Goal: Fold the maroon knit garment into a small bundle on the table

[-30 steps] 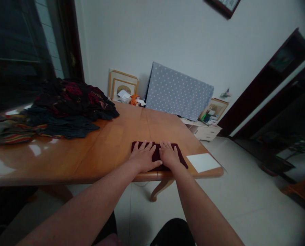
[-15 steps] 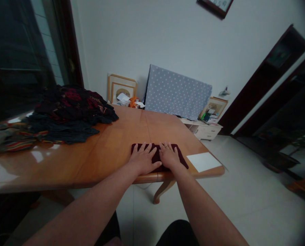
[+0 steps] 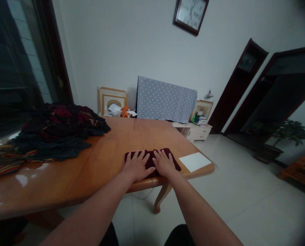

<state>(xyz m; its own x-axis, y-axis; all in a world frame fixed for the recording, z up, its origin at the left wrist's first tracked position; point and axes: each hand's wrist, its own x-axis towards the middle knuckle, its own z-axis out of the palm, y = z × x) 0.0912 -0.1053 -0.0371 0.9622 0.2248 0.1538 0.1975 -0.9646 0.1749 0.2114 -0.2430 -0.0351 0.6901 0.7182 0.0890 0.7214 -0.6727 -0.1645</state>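
Flat dark-red cloth (image 3: pixel 150 160) under spread hands (image 3: pixel 137 166).

Dim overall, cool grey in cast. Glossy on the surface (image 3: pixel 108 153), with white glare well left of the left hand (image 3: pixel 137 166). Darkest at the glass (image 3: pixel 9 82), far left of both hands. Softly blurred; stretched toward the edges; black-vignetted at the corners right of the right hand (image 3: pixel 164 164).

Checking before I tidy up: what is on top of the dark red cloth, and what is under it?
The left hand and right hand rest on the cloth. Beneath it is the wooden table; anything between cloth and table is covered and cannot be seen.
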